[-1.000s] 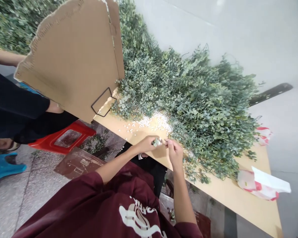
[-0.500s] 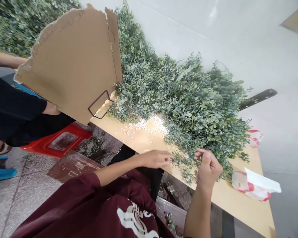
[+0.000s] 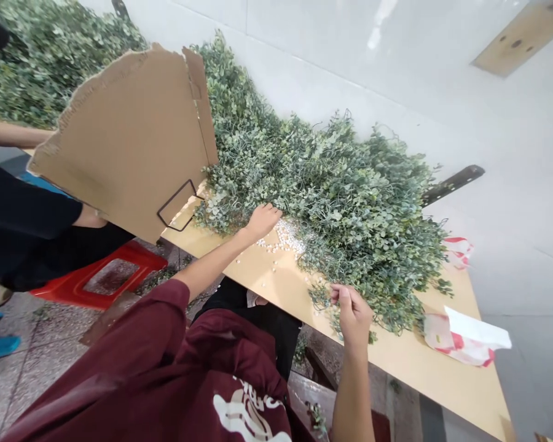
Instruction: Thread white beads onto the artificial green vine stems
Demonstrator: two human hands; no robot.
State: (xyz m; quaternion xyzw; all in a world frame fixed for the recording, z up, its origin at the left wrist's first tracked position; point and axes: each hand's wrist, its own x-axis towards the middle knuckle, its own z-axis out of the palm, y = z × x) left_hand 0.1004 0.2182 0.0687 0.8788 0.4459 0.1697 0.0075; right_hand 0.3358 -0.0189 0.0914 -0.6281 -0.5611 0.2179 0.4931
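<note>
A large heap of artificial green leafy sprigs [image 3: 332, 184] lies along the wooden table [image 3: 410, 362] against a white wall. A small pile of white beads [image 3: 288, 236] sits at the heap's near edge. My left hand [image 3: 263, 220] reaches forward with fingers curled down onto the sprigs beside the beads; what it grips is hidden. Nearer the table's front edge, my right hand [image 3: 352, 310] pinches a small green sprig [image 3: 322, 294] at the heap's fringe.
A torn cardboard sheet [image 3: 129, 138] with a wire clip [image 3: 177, 205] stands at the table's left end. Another person in dark clothes [image 3: 23, 215] sits left, by a red stool [image 3: 101, 276]. A red-and-white plastic bag [image 3: 465, 337] lies on the table at right.
My left hand has gone from the table's front edge forward to the sprigs beside the beads. My right hand has drawn back left, pinching a sprig. The view has tilted a little.
</note>
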